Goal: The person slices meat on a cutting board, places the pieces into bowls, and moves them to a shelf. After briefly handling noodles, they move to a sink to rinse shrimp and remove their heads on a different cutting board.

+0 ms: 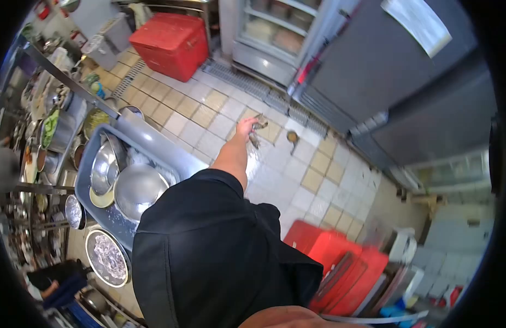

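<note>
My left hand (245,127) reaches out over the tiled floor at the end of a bare forearm. Its fingers are closed on a small brown, striped prawn-like thing (260,122). Just below the fingers shows another small brownish piece (254,141); I cannot tell whether it is held too. To the right of the hand, against the floor, is a small round yellow-brown thing (292,136) with a thin dark tail. My right hand is out of view. A black sleeve (204,235) fills the lower middle.
Left of me, a grey-blue tub (94,150) holds steel bowls (138,191). Below it stands a basin of pale pieces (110,259). Red boxes stand at the top (171,44) and lower right (318,240). Grey steel doors (373,71) line the right. A person's arm (49,288) shows lower left.
</note>
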`<state>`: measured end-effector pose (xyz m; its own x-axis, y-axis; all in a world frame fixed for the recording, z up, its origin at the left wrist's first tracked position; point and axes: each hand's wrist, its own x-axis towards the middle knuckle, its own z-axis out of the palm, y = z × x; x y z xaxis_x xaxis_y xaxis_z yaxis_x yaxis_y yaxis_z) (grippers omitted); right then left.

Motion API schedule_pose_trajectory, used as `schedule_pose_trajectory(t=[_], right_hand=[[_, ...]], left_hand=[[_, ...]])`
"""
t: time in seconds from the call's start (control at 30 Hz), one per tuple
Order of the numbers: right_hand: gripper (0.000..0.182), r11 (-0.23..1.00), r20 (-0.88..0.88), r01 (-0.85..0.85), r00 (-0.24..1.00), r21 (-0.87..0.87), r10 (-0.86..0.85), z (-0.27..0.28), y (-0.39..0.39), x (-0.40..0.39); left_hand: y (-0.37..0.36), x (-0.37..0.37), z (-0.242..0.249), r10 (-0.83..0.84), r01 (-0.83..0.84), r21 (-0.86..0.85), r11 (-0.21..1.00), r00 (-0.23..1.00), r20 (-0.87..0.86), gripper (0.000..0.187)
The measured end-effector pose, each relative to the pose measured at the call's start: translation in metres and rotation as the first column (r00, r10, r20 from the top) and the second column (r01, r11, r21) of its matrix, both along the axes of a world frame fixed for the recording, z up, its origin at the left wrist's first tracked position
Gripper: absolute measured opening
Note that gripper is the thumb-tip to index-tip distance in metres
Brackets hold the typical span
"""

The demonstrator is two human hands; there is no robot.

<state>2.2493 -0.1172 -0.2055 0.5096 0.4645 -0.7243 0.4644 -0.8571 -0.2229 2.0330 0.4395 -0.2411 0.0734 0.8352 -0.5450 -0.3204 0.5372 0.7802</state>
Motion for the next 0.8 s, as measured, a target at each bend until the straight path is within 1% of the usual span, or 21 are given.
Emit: schedule_pose_trajectory(t=[0.07, 0.1, 0.17, 0.2, 0.3, 0.33, 0.37, 0.43, 0.47, 0.53, 0.57, 0.6, 0.63, 0.67, 0.7, 0.73, 0.77, 0.8], right_hand=[[0.037, 0.986, 0.009, -0.046, 0.999, 0.158, 0.045, 0.008, 0.12, 0.047], [0.037, 0.968, 0.01, -0.097, 0.995, 0.23, 0.097, 0.012, 0.183, 0.066], [0.037, 0.909, 0.014, -0.234, 0.97, 0.344, 0.244, 0.02, 0.309, 0.09], [0.037, 0.868, 0.014, -0.31, 0.944, 0.389, 0.331, 0.025, 0.373, 0.093], [0.038, 0.709, 0.008, -0.509, 0.815, 0.489, 0.579, 0.054, 0.551, 0.072], [0.038, 0.65, 0.005, -0.556, 0.762, 0.519, 0.648, 0.065, 0.602, 0.057], [0.038, 0.599, 0.0, -0.59, 0.712, 0.542, 0.702, 0.073, 0.65, 0.041], [0.038, 0.509, -0.007, -0.64, 0.619, 0.576, 0.785, 0.088, 0.734, 0.003], [0.038, 0.465, -0.004, -0.663, 0.572, 0.586, 0.82, 0.089, 0.773, -0.019], [0.038, 0.389, -0.007, -0.707, 0.477, 0.591, 0.879, 0.088, 0.836, -0.059], [0.039, 0.366, -0.005, -0.73, 0.446, 0.578, 0.895, 0.083, 0.862, -0.076], [0.039, 0.353, -0.003, -0.753, 0.423, 0.555, 0.906, 0.077, 0.884, -0.089], [0.039, 0.346, 0.004, -0.774, 0.41, 0.53, 0.912, 0.068, 0.906, -0.098], [0.039, 0.347, 0.017, -0.801, 0.406, 0.488, 0.914, 0.06, 0.926, -0.098], [0.04, 0.348, 0.03, -0.832, 0.399, 0.433, 0.916, 0.049, 0.942, -0.095], [0.04, 0.355, 0.041, -0.856, 0.398, 0.375, 0.916, 0.04, 0.958, -0.086], [0.04, 0.364, 0.053, -0.878, 0.399, 0.31, 0.915, 0.031, 0.974, -0.071], [0.04, 0.374, 0.064, -0.897, 0.398, 0.238, 0.915, 0.023, 0.987, -0.053]], left_hand=[[0.048, -0.024, -0.017, 0.074, -0.075, -0.027, 0.997, 0.997, -0.025, 0.025], [0.073, -0.045, -0.02, 0.142, -0.144, -0.041, 0.989, 0.989, -0.031, 0.026], [0.11, -0.08, -0.008, 0.332, -0.332, 0.001, 0.943, 0.943, 0.007, 0.029], [0.123, -0.099, -0.002, 0.431, -0.431, 0.011, 0.902, 0.902, 0.026, 0.03], [0.15, -0.17, 0.018, 0.595, -0.6, 0.031, 0.799, 0.798, 0.093, 0.034], [0.156, -0.192, 0.032, 0.666, -0.669, 0.038, 0.743, 0.743, 0.065, 0.033], [0.162, -0.214, 0.049, 0.7, -0.707, 0.051, 0.705, 0.706, 0.102, 0.034], [0.175, -0.263, 0.094, 0.747, -0.765, 0.077, 0.64, 0.642, 0.174, 0.036], [0.181, -0.284, 0.132, 0.762, -0.762, 0.187, 0.62, 0.642, 0.086, 0.039], [0.202, -0.336, 0.196, 0.756, -0.718, 0.357, 0.597, 0.653, 0.049, 0.042], [0.223, -0.37, 0.213, 0.763, -0.715, 0.462, 0.525, 0.636, 0.116, 0.051], [0.236, -0.399, 0.252, 0.755, -0.667, 0.533, 0.521, 0.651, 0.077, 0.064], [0.258, -0.435, 0.278, 0.799, -0.678, 0.601, 0.424, 0.593, 0.105, 0.077], [0.264, -0.452, 0.332, 0.832, -0.679, 0.663, 0.315, 0.534, 0.151, 0.089], [0.268, -0.475, 0.374, 0.847, -0.714, 0.643, 0.275, 0.497, 0.189, 0.102], [0.282, -0.514, 0.399, 0.866, -0.726, 0.66, 0.192, 0.442, 0.234, 0.115], [0.289, -0.532, 0.437, 0.929, -0.787, 0.616, 0.037, 0.255, 0.27, 0.102], [0.3, -0.56, 0.462, 0.942, -0.78, 0.625, -0.029, 0.188, 0.279, 0.095]])
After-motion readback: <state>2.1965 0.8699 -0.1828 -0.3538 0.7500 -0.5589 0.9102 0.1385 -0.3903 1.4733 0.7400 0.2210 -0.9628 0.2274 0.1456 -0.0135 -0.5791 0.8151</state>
